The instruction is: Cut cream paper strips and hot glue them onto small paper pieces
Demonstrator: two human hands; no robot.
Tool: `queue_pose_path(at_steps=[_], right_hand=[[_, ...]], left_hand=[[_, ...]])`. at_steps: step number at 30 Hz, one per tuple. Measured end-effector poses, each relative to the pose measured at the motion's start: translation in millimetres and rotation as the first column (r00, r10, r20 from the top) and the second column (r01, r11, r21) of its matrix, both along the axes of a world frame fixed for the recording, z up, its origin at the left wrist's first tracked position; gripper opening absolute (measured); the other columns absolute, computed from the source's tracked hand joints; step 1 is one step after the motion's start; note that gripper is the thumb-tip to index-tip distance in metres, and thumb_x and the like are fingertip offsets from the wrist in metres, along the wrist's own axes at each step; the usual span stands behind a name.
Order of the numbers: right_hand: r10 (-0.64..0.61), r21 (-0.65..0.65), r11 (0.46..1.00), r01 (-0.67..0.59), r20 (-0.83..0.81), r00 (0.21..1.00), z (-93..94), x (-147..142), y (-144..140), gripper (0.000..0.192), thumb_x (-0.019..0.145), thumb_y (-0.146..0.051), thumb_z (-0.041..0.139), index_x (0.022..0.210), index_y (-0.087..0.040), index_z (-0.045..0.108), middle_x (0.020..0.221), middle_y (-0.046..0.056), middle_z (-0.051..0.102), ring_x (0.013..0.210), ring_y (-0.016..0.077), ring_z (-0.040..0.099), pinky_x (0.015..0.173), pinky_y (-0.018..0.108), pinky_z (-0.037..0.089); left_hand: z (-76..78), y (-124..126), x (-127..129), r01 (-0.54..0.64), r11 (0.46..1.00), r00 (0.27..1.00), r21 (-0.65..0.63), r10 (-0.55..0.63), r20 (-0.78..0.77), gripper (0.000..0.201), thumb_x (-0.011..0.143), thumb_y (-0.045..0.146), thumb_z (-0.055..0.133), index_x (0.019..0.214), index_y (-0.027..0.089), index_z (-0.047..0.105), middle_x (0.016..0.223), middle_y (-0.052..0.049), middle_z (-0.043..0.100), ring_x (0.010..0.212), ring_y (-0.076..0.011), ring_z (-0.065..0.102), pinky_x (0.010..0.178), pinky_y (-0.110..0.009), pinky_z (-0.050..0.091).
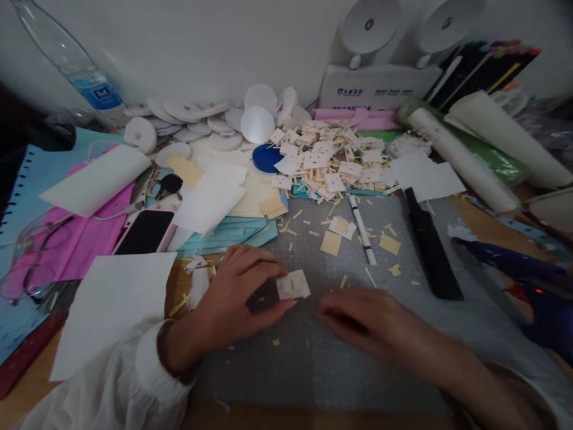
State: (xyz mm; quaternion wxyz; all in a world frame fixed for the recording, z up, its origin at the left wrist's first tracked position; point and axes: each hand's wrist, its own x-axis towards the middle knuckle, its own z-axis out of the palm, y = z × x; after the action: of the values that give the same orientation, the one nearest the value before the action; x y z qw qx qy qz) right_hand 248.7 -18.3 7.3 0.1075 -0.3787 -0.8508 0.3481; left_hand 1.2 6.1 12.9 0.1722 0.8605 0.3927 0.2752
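Between the thumb and fingers of my left hand (239, 292) is a small white paper square (293, 285), pinched by its edges over the grey cutting mat (286, 376). A smaller folded piece with a yellowish strip sits on top of it. My right hand (364, 313) is just to the right, slightly blurred, its fingers curled together. What they hold, if anything, is hidden. Beyond both hands lie a white marker (362, 230), yellow paper squares (330, 243) and another small white paper piece (342, 227).
A heap of small paper pieces with drawn faces (316, 160) lies at the back, near white round pads (261, 98). To the right are a black sheathed tool (432, 245) and a blue glue gun (505, 263) with a red light. A phone (145, 232) and paper sheets lie left.
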Motion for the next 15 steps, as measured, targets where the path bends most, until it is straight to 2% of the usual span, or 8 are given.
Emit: queue_pose_path(at_steps=[3,6,9,12,15], right_hand=[[-0.172,0.064,0.982,0.180,-0.114,0.978,1.6,0.8,7.7,0.013,0.095,-0.025,0.047,0.098,-0.023,0.059,0.088,0.001,0.068,0.077,0.0142,0.063,0.068,0.027,0.048],[-0.323,0.093,0.934,0.344,-0.183,0.928,4.0,0.1,12.4,0.016,0.092,-0.027,0.051,0.102,-0.025,0.063,0.095,0.002,0.070,0.079,0.0160,0.066,0.067,0.028,0.051],[-0.464,0.013,0.876,0.483,-0.256,0.848,4.6,-1.2,14.2,0.015,0.090,-0.030,0.055,0.100,-0.025,0.065,0.081,0.001,0.070,0.065,0.0144,0.065,0.058,0.026,0.052],[-0.560,-0.106,0.822,0.559,-0.328,0.761,5.4,-1.4,16.2,0.016,0.089,-0.034,0.057,0.096,-0.023,0.066,0.072,0.000,0.067,0.058,0.0130,0.061,0.053,0.025,0.050],[-0.603,-0.207,0.795,0.570,-0.368,0.708,9.9,-0.5,17.4,0.017,0.088,-0.036,0.057,0.095,-0.022,0.065,0.073,0.000,0.068,0.058,0.0124,0.060,0.052,0.024,0.050]], left_hand=[[-0.2,-1.8,1.5,0.028,1.000,1.000,0.010,-0.028,0.005,0.023,0.078,0.030,0.069,0.098,0.021,0.060,0.097,-0.004,0.064,0.092,-0.0208,0.059,0.082,-0.037,0.041],[-2.6,-5.4,4.5,0.082,0.997,0.997,0.002,-0.082,0.003,0.023,0.079,0.032,0.068,0.097,0.021,0.061,0.096,-0.004,0.064,0.087,-0.0201,0.057,0.079,-0.036,0.041],[-7.0,-7.6,7.7,0.117,0.993,0.992,-0.027,-0.119,-0.049,0.023,0.079,0.035,0.068,0.096,0.021,0.062,0.094,-0.004,0.064,0.085,-0.0201,0.057,0.080,-0.037,0.039],[-7.9,-4.7,9.5,0.162,0.984,0.978,-0.078,-0.171,-0.123,0.025,0.082,0.041,0.065,0.097,0.021,0.062,0.096,-0.003,0.065,0.088,-0.0205,0.057,0.083,-0.039,0.037],[4.9,-2.9,9.2,0.171,0.982,0.972,-0.083,-0.182,-0.147,0.030,0.082,0.046,0.063,0.099,0.022,0.062,0.099,-0.004,0.065,0.091,-0.0226,0.056,0.083,-0.041,0.038]])
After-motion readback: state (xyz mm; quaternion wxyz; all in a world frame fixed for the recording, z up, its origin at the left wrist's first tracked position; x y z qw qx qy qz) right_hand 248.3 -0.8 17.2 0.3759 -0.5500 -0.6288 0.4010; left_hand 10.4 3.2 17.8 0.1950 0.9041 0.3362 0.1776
